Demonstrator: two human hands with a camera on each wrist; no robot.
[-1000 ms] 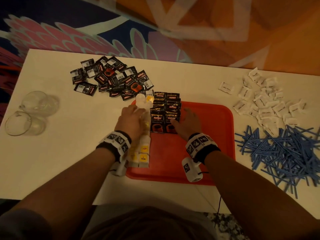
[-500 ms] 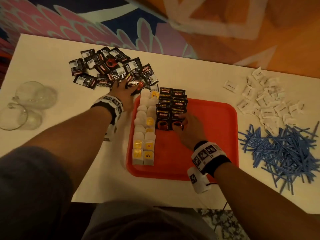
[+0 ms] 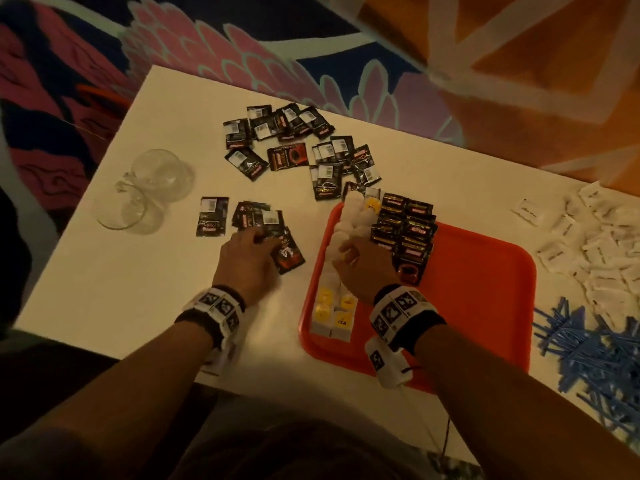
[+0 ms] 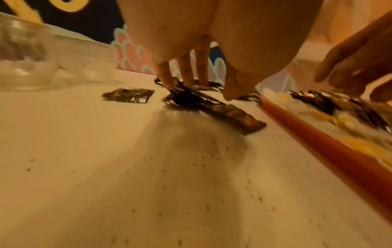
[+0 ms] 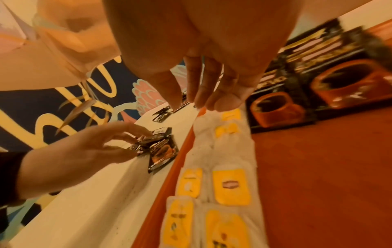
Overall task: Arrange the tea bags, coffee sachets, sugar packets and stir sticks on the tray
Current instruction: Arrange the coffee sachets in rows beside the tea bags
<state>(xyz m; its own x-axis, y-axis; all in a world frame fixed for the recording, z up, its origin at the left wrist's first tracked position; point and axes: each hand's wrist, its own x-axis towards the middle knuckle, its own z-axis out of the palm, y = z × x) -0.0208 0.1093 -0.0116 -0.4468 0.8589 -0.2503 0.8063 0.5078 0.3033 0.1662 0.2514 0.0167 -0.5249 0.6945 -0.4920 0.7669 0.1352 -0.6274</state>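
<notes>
Left hand [image 3: 250,259] spread, fingertips [image 4: 169,83] pressing loose coffee sachets [image 3: 273,233] on table [image 3: 121,289] beside red tray [image 3: 485,306]. Right hand [image 3: 363,268] relaxed, straight fingers over tea bags [image 3: 334,311] along tray's left edge, holding nothing. Bare tray floor rightward.

Red tray [image 3: 485,271], blue stir sticks [image 3: 588,344] (white table [image 3: 121,289]).

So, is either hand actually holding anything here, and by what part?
The left hand has its fingertips on a small heap of coffee sachets on the table, pressing rather than lifting. The right hand rests on the tea bags, holding nothing.
</notes>
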